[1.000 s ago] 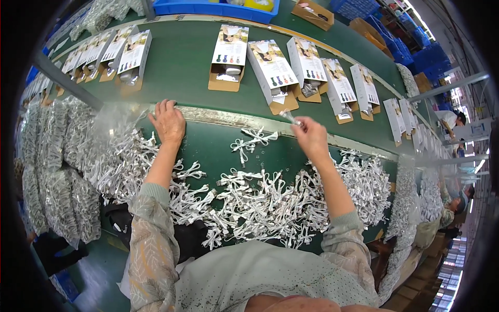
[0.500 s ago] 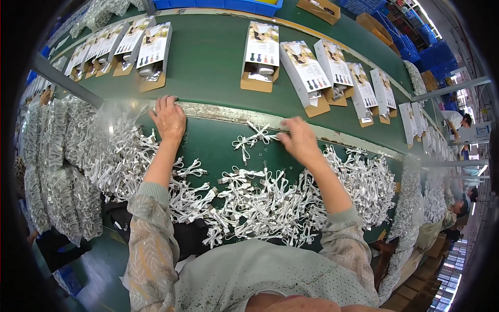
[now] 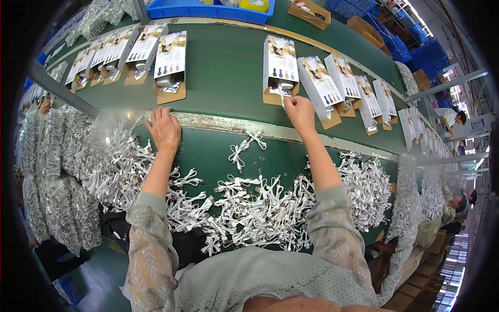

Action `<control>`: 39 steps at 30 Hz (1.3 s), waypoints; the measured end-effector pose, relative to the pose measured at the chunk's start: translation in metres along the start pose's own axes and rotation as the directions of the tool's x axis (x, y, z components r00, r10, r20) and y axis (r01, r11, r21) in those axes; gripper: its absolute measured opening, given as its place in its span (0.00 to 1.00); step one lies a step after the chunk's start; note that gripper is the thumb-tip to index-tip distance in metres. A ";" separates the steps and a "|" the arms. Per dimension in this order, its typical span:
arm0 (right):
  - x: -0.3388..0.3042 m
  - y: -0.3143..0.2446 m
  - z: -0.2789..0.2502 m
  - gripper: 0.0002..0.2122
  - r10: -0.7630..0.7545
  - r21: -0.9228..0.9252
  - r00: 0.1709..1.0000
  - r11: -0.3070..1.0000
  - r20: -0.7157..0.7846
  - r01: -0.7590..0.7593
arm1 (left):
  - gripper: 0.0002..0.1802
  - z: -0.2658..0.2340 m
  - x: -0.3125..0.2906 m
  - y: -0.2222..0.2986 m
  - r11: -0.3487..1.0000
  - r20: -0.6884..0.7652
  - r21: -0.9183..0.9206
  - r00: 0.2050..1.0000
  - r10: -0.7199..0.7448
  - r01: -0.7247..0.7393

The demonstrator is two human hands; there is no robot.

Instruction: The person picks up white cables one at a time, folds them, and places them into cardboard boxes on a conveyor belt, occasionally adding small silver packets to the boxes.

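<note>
Grip, right hand: we see its fingertips pinching a white cable bundle at the lower edge of a packaging card on the green belt. Grip, left hand: fingers spread, palm down, resting on the metal edge strip between belt and worktop. Largest to smallest: the belt, carrying rows of cards; the worktop, with a heap of bundled white cables near the body; one loose bundle lying apart between the hands. We judge the step in hand to be seating a cable in its card. The next move would call for releasing cleanly, then reaching back to the loose bundle.
</note>
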State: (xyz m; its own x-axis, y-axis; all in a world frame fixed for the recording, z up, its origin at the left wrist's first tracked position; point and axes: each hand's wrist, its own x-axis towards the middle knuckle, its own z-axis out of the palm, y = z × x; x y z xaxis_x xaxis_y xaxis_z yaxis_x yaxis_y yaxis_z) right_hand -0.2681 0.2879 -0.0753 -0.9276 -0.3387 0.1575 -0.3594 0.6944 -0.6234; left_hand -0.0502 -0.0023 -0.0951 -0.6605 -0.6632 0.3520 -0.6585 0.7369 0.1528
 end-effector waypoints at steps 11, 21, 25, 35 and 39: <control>-0.066 -0.044 0.004 0.12 -0.536 0.047 0.798 0.837 0.275 0.546 | 0.18 0.005 0.002 -0.006 0.999 -0.060 -0.032 0.998 -0.036 0.034; -0.098 -0.040 -0.009 0.08 -0.436 -0.043 0.862 0.886 0.259 0.462 | 0.25 0.008 -0.010 -0.005 0.973 -0.054 0.002 0.971 -0.232 0.233; -0.089 -0.068 -0.020 0.09 -0.026 0.329 0.806 0.920 0.591 -0.212 | 0.25 0.002 -0.006 -0.003 0.973 0.018 0.058 0.975 -0.224 0.222; -0.016 -0.074 0.056 0.13 0.161 0.370 0.973 0.905 0.164 -0.212 | 0.25 0.005 -0.009 -0.003 0.978 -0.007 0.025 0.978 -0.206 0.206; -0.026 -0.075 0.058 0.13 -0.180 0.099 0.982 0.978 -0.055 0.185 | 0.24 0.003 -0.006 0.005 0.976 0.037 0.056 0.976 -0.213 0.211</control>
State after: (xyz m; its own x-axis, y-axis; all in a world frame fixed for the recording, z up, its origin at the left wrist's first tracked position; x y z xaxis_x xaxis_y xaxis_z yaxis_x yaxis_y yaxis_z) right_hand -0.2114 0.2078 -0.0773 -0.8517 -0.4233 0.3090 -0.5130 0.5531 -0.6564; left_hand -0.0502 0.0047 -0.0989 -0.5183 -0.8092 0.2768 -0.8018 0.5723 0.1720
